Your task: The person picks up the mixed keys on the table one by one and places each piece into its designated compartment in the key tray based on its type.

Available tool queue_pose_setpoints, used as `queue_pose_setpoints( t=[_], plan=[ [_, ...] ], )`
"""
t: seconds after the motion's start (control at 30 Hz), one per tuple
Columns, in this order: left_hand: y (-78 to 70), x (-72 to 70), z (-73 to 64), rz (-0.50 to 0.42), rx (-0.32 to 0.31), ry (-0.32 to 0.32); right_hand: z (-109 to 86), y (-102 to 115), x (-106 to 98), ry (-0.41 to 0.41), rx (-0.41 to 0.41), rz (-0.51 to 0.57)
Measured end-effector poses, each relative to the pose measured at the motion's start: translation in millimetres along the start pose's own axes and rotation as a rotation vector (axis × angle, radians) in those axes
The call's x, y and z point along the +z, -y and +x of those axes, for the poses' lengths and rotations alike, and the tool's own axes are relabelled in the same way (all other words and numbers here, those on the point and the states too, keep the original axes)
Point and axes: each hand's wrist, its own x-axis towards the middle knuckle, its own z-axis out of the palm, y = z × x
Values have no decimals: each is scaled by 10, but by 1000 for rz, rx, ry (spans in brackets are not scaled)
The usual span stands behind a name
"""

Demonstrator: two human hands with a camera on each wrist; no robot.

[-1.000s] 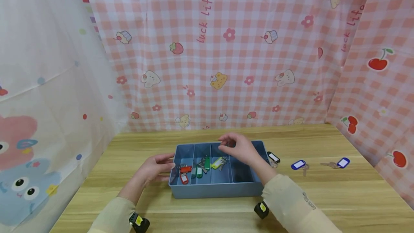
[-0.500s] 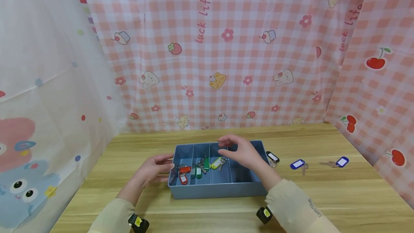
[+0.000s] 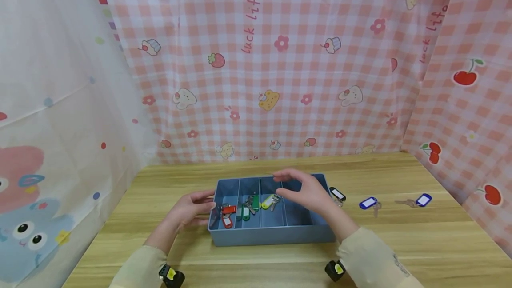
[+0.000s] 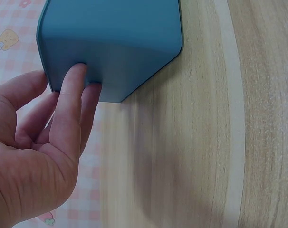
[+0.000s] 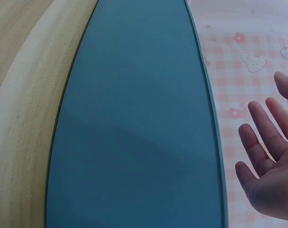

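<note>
A blue-grey divided box point(image 3: 272, 236) stands on the table in the head view. Against its left end wall rest the fingertips of my left hand point(image 3: 191, 210); in the left wrist view they touch the outer wall point(image 4: 134, 61). Over the right compartments hovers my right hand point(image 3: 307, 191), fingers spread and nothing between them. From left to right, the compartments hold red key tags point(image 3: 228, 214), green key tags point(image 3: 246, 212) with keys, and a yellow key tag point(image 3: 268, 202) with keys. Part of the rightmost compartment is hidden by the right hand.
Right of the box lie a black key tag point(image 3: 338, 194), a blue key tag point(image 3: 368, 203) and another blue key tag point(image 3: 424, 200), each with a key. The wooden table point(image 3: 400, 243) meets a checked curtain point(image 3: 256, 123) at the back.
My right hand has drifted slightly right over the box, its thumb and fingers spreading apart. The left hand stays at the box's end. The view shifted slightly.
</note>
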Motion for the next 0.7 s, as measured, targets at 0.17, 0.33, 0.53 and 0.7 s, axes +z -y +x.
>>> queue_pose_setpoints(
  t=[0.17,0.33,0.53,0.7],
  plan=[
    [-3,6,-8,15,13,12,-64,-17,-51,2,-24,1],
    [-4,2,-16,12,14,11,-130,-29,-109,-5,-42,-17],
    [3,-9,-5,-10,11,16,-207,-38,-201,-18,-56,-17],
    [-6,-11,-11,-4,10,21,-261,-88,-284,-35,-77,-25]
  ],
)
